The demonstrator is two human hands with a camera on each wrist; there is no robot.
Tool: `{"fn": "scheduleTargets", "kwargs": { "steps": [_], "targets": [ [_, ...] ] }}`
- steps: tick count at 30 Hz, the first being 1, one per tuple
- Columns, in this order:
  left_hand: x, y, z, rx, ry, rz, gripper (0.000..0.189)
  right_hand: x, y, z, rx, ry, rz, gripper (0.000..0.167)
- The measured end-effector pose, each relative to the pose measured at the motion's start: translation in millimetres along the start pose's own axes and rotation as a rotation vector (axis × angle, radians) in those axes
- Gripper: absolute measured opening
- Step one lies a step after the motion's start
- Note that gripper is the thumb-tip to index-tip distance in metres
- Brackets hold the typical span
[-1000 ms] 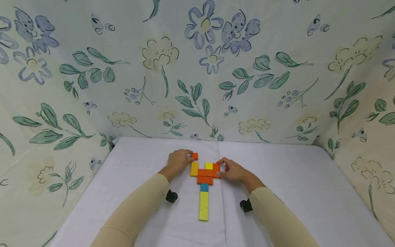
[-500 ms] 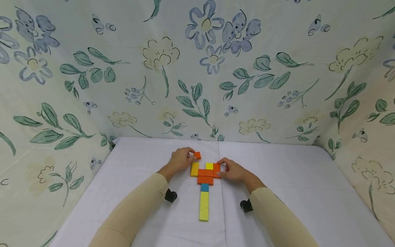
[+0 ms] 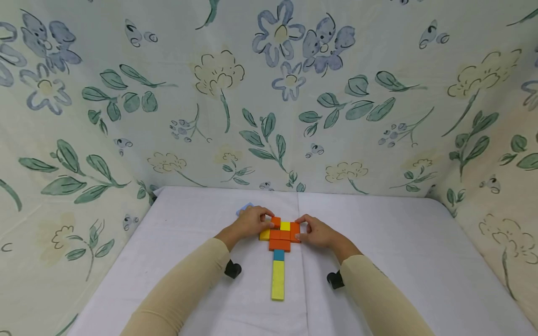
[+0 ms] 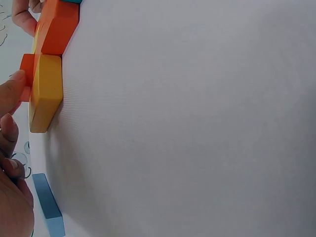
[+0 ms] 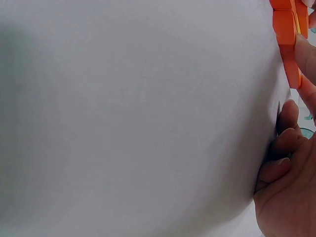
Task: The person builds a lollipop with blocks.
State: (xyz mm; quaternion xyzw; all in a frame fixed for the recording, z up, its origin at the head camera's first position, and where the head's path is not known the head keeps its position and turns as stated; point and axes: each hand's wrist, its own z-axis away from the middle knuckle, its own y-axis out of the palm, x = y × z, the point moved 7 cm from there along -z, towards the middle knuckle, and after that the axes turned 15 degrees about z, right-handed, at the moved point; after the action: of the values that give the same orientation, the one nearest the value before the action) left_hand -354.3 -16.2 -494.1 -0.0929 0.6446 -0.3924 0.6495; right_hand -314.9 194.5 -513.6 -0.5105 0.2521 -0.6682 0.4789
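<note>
My left hand (image 3: 251, 222) pinches a small orange square block (image 3: 275, 222) between thumb and index finger. The block sits just left of a yellow square block (image 3: 285, 226) and right of an amber block (image 3: 264, 234), which the hand partly covers. At the right end, my right hand (image 3: 318, 232) holds an upright orange rectangular block (image 3: 295, 232), index finger at its far end and thumb near its close end. Between lie small orange squares and a wider orange block (image 3: 279, 245). A teal square (image 3: 279, 255) and a long yellow block (image 3: 278, 281) run toward me.
Behind the left hand a light blue block (image 3: 244, 208) lies on the white cloth; the left wrist view shows this blue block (image 4: 49, 207) below the fingers. Black wrist-camera parts (image 3: 233, 269) hang by both forearms. A flowered curtain (image 3: 269, 116) stands behind the table.
My left hand has moved right and slightly nearer, carrying the small orange block into the space beside the yellow square. The light blue block has come into view. My right hand stays put.
</note>
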Motion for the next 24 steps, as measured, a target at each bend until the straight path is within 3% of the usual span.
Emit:
{"fn": "scheduleTargets", "kwargs": {
  "steps": [9,17,24],
  "targets": [
    [-2.1,2.0,0.2,0.013,0.008,-0.057,0.034,-0.4,-0.6,0.9,0.002,0.002,0.003,0.045],
    [-1.9,2.1,1.5,0.02,0.019,-0.082,0.023,-0.3,-0.4,-0.2,-0.001,0.007,0.0,0.045],
    [-2.4,-1.6,7.8,0.004,0.043,-0.127,0.028,-0.5,-0.3,-0.4,0.001,0.014,0.006,0.045]
  ]
}}
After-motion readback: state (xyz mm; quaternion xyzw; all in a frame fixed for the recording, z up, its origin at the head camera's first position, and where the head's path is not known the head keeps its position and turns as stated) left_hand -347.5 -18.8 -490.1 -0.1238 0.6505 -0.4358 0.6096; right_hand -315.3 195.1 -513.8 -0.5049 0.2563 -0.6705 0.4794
